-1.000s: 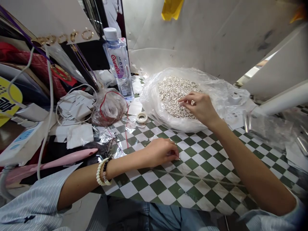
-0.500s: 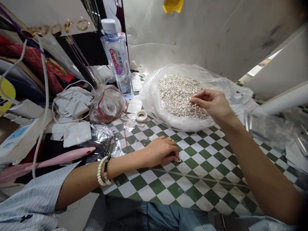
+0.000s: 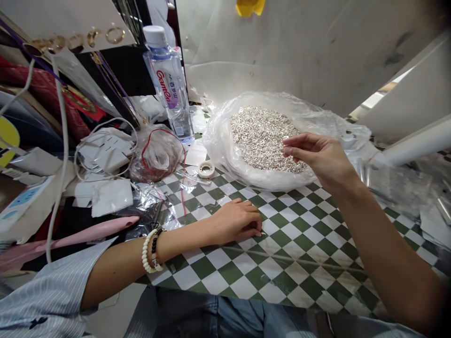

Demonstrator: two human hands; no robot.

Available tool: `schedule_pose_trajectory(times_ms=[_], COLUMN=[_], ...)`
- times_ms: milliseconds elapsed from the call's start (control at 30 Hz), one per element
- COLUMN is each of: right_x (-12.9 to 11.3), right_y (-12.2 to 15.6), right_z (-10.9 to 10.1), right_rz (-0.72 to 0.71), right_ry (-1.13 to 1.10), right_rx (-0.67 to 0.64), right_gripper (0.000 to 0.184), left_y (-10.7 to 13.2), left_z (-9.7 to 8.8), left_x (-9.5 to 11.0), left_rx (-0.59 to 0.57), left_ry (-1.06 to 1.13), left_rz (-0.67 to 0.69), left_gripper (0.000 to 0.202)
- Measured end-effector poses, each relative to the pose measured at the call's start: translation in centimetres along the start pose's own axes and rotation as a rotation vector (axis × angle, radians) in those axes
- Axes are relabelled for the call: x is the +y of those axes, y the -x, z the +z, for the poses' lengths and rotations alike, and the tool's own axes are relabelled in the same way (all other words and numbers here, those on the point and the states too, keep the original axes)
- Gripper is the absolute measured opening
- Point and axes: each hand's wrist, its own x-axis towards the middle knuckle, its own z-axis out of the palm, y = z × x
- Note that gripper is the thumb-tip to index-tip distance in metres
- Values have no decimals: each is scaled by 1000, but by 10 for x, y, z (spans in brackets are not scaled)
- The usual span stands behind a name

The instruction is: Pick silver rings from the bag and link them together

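My left hand [image 3: 237, 221] rests on the checkered tabletop [image 3: 292, 286], fingers curled under. A tiny silvery metal piece [image 3: 262, 234] shows at the tips of its thumb and forefinger; the rest of the grip is hidden. My right hand [image 3: 322, 157] hovers over the right side of a clear plastic bag [image 3: 220, 148]. Its thumb and forefinger point left with a narrow gap between the tips, and I see nothing held there. Inside the open bag lies a heap of small silvery metal rings [image 3: 260, 134].
A water bottle [image 3: 169, 89] stands left of the bag, near a tied plastic bag [image 3: 158, 155] and a tape roll [image 3: 206, 169]. White cards [image 3: 112, 196], cables and a power strip [image 3: 24, 206] crowd the left. Plastic packets [image 3: 394, 188] and a white tube [image 3: 419, 143] are at the right.
My right hand has shifted slightly right over the heap, and its thumb and forefinger tips look a little farther apart. My left hand stays in place. The view has shifted slightly.
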Motion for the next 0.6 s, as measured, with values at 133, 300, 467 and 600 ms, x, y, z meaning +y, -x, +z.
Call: schedule_pose_trajectory(times_ms=[133,300,467,600], right_x=[-12,-16,-8,4], right_y=[17,38,59,80], right_z=[4,5,2,-2], right_rz=[29,40,64,174], right_ry=[-126,-116,-14,-10], right_rx=[-19,-39,-53,-209], right_gripper=[32,25,14,24], left_y=[0,-1,0,0], left_z=[-1,0,-3,-7], left_x=[-2,-9,-14,-15], left_rx=[5,38,39,25], left_ry=[74,233,409,448], left_rz=[-28,-62,-114,-107], left_gripper=[4,6,14,19])
